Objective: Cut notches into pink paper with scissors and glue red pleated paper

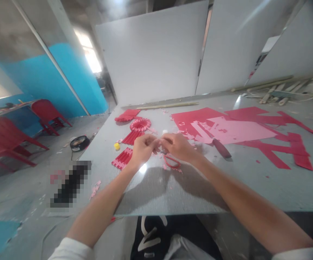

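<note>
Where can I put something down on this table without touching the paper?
Bare grey tabletop runs along the front edge, below the left hand and right hand. More lies front right, below the long red paper strips. Crowded: around the pleated red paper fans and the red and pink paper sheets.

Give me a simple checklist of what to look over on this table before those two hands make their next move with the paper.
Hands together: ok. The left hand and right hand meet above the table.
Item between the fingers: cannot tell. The hands hide whatever they may hold.
Red loop: ok. It lies just below the right hand; whether it is scissor handles is unclear.
Dark red tool handle: ok. It lies apart, to the right of the right hand.
Yellow cap: ok. It sits apart, left of the left hand.
Paper scraps: not ok. They litter the table around the hands.
</note>
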Available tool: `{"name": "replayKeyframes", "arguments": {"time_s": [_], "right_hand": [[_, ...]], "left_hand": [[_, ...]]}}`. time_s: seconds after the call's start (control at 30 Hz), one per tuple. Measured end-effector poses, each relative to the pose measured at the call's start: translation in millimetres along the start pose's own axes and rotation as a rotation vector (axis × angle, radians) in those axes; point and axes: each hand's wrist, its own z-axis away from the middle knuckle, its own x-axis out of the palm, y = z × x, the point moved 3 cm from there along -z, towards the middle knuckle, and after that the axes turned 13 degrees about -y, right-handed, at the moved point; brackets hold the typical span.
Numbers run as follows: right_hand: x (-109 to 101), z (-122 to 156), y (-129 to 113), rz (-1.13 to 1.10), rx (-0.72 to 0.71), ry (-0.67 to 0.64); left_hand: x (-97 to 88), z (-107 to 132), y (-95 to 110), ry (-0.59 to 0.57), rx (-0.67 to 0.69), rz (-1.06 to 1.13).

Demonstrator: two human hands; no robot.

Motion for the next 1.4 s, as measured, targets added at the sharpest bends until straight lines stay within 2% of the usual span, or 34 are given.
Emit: {"name": "replayKeyframes", "arguments": {"time_s": [0.13, 0.43, 0.63, 0.83, 1.0, 1.4], "right_hand": [[-1.1, 0.8, -3.0, -0.008, -0.007, 0.004], [-3.3, 4.4, 2.3, -0.129, -0.016, 0.121], [-4.3, 2.6, -1.8, -0.073, -0.098, 0.136], [-5.9, 2.3, -1.7, -0.116, -0.056, 0.134], [-6.4, 2.9, 2.1, -0.223, 0.01, 0.124], [-2.3, -1.2, 8.5, -0.635, 0.129, -0.009]], "left_hand": [[-0.9, -0.4, 1.7, -0.043, 0.023, 0.005], [-6.1, -4.3, -4.9, 0.07, -0.015, 0.196], [-3.5, -3.5, -2.4, 0.012, -0.024, 0.245], [-2.6, -2.5, 1.3, 0.011, 0.005, 0.237], [-2.4, -2.0, 2.3, 0.001, 0.033, 0.194], [-2.1, -1.2, 4.5, 0.006, 0.075, 0.142]]}}
